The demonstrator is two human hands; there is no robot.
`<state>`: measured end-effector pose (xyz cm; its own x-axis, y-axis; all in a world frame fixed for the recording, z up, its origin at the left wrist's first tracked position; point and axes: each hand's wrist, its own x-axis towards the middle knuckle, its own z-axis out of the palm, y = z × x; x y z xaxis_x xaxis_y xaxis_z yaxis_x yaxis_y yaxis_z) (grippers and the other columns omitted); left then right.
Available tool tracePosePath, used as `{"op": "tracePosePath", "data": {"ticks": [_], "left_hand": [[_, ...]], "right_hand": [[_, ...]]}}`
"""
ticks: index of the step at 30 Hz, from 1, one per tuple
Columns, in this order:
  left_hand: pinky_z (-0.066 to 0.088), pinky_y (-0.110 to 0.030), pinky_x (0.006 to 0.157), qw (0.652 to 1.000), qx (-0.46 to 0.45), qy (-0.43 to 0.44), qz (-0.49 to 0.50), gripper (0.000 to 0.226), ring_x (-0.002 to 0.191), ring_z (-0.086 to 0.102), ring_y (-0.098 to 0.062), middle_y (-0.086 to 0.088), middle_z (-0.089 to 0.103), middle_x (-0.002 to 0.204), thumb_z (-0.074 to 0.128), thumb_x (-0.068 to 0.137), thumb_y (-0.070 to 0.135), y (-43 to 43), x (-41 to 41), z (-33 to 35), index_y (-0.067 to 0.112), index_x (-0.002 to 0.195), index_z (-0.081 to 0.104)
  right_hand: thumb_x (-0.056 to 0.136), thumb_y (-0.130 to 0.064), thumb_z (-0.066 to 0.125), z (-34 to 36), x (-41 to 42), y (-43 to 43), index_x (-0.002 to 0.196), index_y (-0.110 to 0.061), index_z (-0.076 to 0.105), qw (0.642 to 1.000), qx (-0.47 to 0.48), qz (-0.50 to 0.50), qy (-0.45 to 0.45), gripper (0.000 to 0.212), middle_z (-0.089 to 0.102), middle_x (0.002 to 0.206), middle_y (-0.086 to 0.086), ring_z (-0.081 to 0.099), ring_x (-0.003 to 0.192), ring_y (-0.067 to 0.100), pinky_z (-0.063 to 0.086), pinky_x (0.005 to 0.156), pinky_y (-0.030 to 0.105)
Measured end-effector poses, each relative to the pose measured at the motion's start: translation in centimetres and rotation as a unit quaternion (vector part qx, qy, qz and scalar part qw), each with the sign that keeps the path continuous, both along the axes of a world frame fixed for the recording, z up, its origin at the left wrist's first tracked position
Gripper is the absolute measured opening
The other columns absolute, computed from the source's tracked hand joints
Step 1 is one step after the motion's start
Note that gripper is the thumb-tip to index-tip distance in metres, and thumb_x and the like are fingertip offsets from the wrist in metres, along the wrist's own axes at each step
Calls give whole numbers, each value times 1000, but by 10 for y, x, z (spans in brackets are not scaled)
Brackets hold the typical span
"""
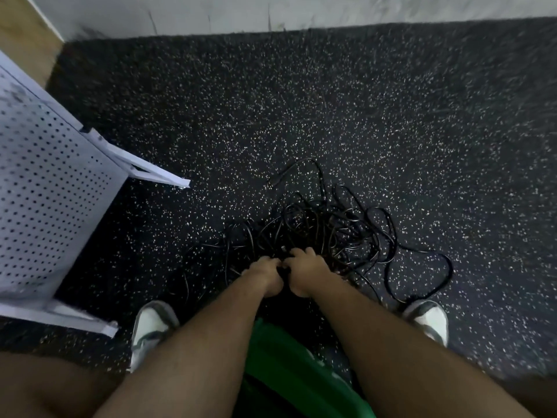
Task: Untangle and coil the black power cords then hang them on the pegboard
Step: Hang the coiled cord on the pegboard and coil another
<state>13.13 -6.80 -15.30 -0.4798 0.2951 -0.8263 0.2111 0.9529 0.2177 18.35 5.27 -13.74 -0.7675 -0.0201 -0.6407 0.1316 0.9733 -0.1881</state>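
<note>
A tangled heap of black power cords (pixel 328 227) lies on the dark speckled floor in front of me. One plug end (pixel 275 180) sticks out at the far side of the heap, and a long loop (pixel 443 267) trails off to the right. My left hand (pixel 265 274) and my right hand (pixel 304 267) are side by side at the near edge of the heap, both with fingers curled around cord strands. The white pegboard (pixel 45 182) stands on its metal feet at the left, with no cords visible on it.
The pegboard's white feet (pixel 156 173) jut out onto the floor toward the heap. My two white shoes (pixel 150 327) (pixel 428 318) stand on either side of my arms. A white wall (pixel 301 10) runs along the far edge of the speckled floor (pixel 391 101).
</note>
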Motion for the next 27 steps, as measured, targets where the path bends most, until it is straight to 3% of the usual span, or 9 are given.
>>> {"op": "tracePosePath", "data": {"ticks": [3, 5, 7, 12, 15, 19, 22, 25, 27], "left_hand": [[57, -42, 82, 995, 69, -22, 72, 19, 91, 65, -25, -1, 66, 104, 56, 84, 31, 4, 6, -17, 26, 102, 61], [50, -34, 66, 987, 110, -26, 114, 6, 79, 61, -20, -1, 66, 95, 56, 90, 25, 6, 10, -8, 23, 94, 59], [46, -30, 61, 981, 142, -18, 135, 5, 75, 58, -17, -3, 66, 96, 57, 91, 19, 8, 13, -3, 22, 88, 55], [44, -36, 69, 966, 157, 135, 155, 35, 93, 62, -26, 0, 54, 116, 57, 91, 21, 10, 13, 27, 26, 120, 37], [47, -40, 91, 955, 183, 187, 141, 62, 123, 45, -26, -2, 37, 136, 63, 92, 34, 19, -1, 64, 33, 145, 32], [39, -35, 107, 888, 294, 291, 201, 42, 130, 29, -23, -1, 25, 140, 71, 90, 38, 35, -29, 146, 35, 130, 56], [34, -32, 108, 841, 384, 295, 240, 31, 137, 33, -22, 0, 29, 153, 69, 94, 43, 47, -46, 226, 32, 122, 61], [44, -21, 78, 826, 459, 217, 246, 27, 111, 61, -20, 7, 62, 114, 63, 99, 37, 53, -56, 299, 24, 121, 53], [41, -23, 86, 839, 474, 174, 202, 36, 114, 59, -13, 14, 62, 116, 63, 98, 44, 50, -55, 339, 25, 126, 51]], "right_hand": [[92, -27, 63, -7, -8, -2, 139, -21, 55, 999, 37, 21, -1, 48, 35, 149, 4, 34, 133, 33, 39, 106, 43], [92, -26, 63, -9, -9, -1, 139, -19, 52, 999, 46, 16, 5, 49, 38, 148, 6, 35, 132, 32, 39, 106, 42], [92, -21, 64, -8, -7, 0, 137, -14, 47, 998, 43, -22, 25, 48, 47, 140, 9, 42, 130, 31, 42, 104, 41], [96, -17, 54, 26, -13, 12, 122, -10, 52, 991, -18, -104, 86, 26, 58, 125, 11, 56, 116, 32, 47, 88, 40], [98, -24, 51, 80, -27, 29, 117, -15, 62, 984, -68, -90, 138, 24, 59, 118, 7, 60, 108, 30, 48, 85, 38], [102, -25, 48, 182, -45, 56, 97, -19, 66, 963, -72, -74, 247, 20, 67, 98, 0, 64, 92, 24, 50, 77, 34], [105, -25, 46, 267, -47, 73, 96, -18, 66, 932, -75, -58, 349, 23, 66, 90, -2, 61, 81, 20, 53, 76, 36], [107, -25, 47, 355, -41, 85, 105, -17, 69, 864, -154, -125, 463, 24, 66, 86, -8, 56, 69, 4, 47, 67, 24], [107, -24, 47, 407, -35, 87, 107, -18, 69, 804, -235, -189, 513, 24, 66, 84, -11, 55, 69, -4, 42, 65, 14]]}}
